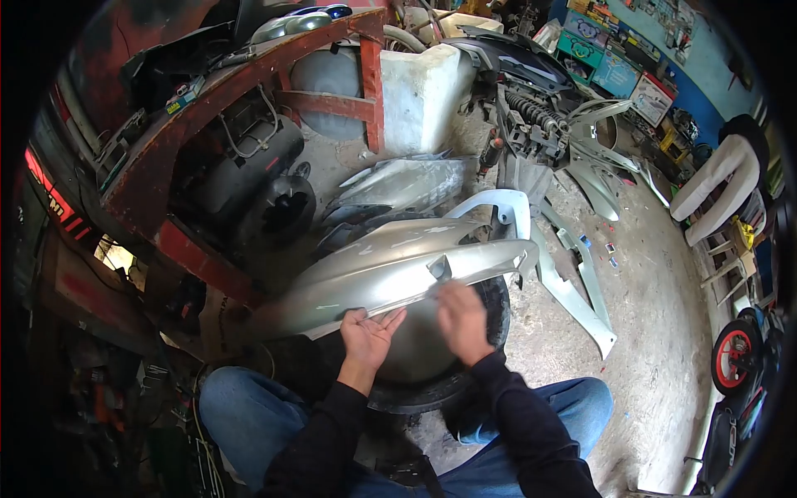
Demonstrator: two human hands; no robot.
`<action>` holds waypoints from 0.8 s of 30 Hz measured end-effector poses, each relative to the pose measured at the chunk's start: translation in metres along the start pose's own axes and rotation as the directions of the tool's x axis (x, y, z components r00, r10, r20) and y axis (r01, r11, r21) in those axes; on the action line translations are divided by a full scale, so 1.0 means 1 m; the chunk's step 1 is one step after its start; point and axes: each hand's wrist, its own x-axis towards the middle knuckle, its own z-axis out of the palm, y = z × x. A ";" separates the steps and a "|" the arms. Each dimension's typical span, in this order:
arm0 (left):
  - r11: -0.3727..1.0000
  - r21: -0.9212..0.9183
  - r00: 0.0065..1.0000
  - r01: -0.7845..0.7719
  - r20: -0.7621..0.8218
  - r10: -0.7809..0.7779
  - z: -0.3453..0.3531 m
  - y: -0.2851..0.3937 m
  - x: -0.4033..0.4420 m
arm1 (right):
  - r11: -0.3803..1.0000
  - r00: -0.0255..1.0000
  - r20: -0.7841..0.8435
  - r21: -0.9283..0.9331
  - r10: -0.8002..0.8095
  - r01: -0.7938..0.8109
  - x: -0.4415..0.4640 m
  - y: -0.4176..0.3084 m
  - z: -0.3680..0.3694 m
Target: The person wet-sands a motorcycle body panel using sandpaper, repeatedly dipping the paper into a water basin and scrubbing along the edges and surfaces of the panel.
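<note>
A long silver motorcycle fairing panel [390,270] lies across a black tyre-like ring [498,311] in front of my knees. Its paint shows pale scuffed patches near the top edge. My left hand [371,339] grips the panel's near lower edge, palm turned up. Close to the same edge, further right, is my right hand [465,322], with fingers smeared by motion. Just above those fingers a small dark grey patch [440,267] shows on the panel; whether it is a cutout or a loose piece is unclear.
Behind the panel lie another scuffed fairing [403,187] and a pale blue-white curved part [498,199]. Long pale trim pieces [573,290] rest on the concrete floor at right. A red frame bench [369,83] stands left, a partly stripped motorcycle [531,116] at the back.
</note>
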 end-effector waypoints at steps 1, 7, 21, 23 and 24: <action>1.000 -0.005 1.000 -0.002 0.002 0.002 0.000 0.002 -0.001 | 0.997 0.997 -0.014 -0.019 0.073 -0.073 0.003 0.013 -0.005; 1.000 0.007 0.999 -0.004 0.037 0.004 0.001 0.001 0.001 | 0.996 0.995 0.032 -0.008 -0.091 0.091 -0.008 -0.018 0.011; 1.000 0.010 1.000 -0.002 0.018 0.002 0.004 -0.002 0.003 | 1.000 0.999 0.038 -0.027 -0.006 0.007 -0.004 -0.018 0.015; 1.000 0.020 1.000 0.006 0.030 -0.007 -0.002 -0.003 0.007 | 0.992 0.988 0.091 0.049 -0.122 0.118 -0.010 -0.038 0.026; 1.000 0.002 0.999 0.017 0.040 -0.017 -0.005 -0.001 0.007 | 0.992 0.989 0.090 0.049 -0.117 0.113 -0.011 -0.031 0.022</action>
